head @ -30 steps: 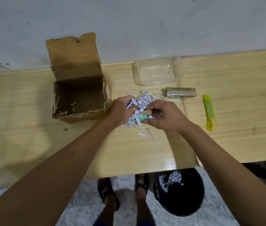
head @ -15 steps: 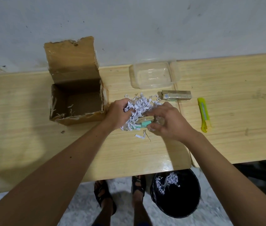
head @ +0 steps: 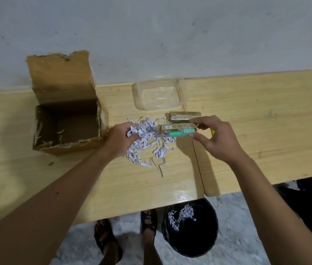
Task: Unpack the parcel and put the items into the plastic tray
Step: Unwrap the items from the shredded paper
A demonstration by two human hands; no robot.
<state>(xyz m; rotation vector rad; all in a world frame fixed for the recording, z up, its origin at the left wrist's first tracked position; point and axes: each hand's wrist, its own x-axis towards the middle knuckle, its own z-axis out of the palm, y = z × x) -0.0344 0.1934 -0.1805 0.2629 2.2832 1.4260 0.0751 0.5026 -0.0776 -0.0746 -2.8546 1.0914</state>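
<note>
An open cardboard box (head: 66,119) stands at the left of the wooden table, its inside looking bare. A heap of white shredded paper (head: 147,138) lies at the table's middle. My left hand (head: 121,139) is shut on a bunch of those shreds. My right hand (head: 215,138) holds a slim gold and green packet (head: 178,130) just above the heap. A second gold packet (head: 184,116) lies flat behind it. The clear plastic tray (head: 139,94) sits further back near the wall, with nothing in it.
A black bin (head: 189,226) holding some paper shreds stands on the floor under the table's front edge, beside my sandalled feet. A yellow cutter is almost hidden behind my right hand. A seam between two tabletops (head: 195,150) runs under my right hand.
My right hand has pulled the gold and green packet out of the shreds and lifted it up and to the right. My left hand stays on the shredded paper.
</note>
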